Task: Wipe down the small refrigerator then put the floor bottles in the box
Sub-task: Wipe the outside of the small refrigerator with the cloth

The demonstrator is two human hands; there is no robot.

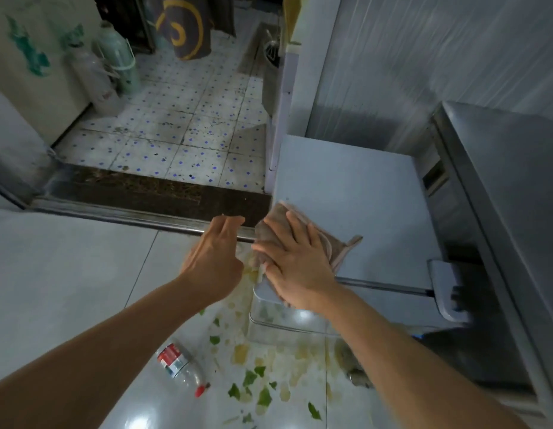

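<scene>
Right hand (295, 261) flat on a brownish cloth (303, 236), fingers straight and spread, pressing it onto the near-left corner of the small refrigerator (355, 193) top. Left hand (211, 258) just beside, over the floor, fingers relaxed and loosely extended, holding nothing. Nearer, on the glossy floor, a clear bottle (179, 366) lying flat, long axis diagonal, red cap pointing near-right, among green scraps (256, 382).

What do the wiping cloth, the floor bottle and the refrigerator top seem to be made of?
Cloth: soft brownish fabric, probably terry; it folds limply under the right hand.
Bottle: clear plastic, red cap, printed label.
Refrigerator top: smooth pale surface, likely painted metal or plastic.
</scene>
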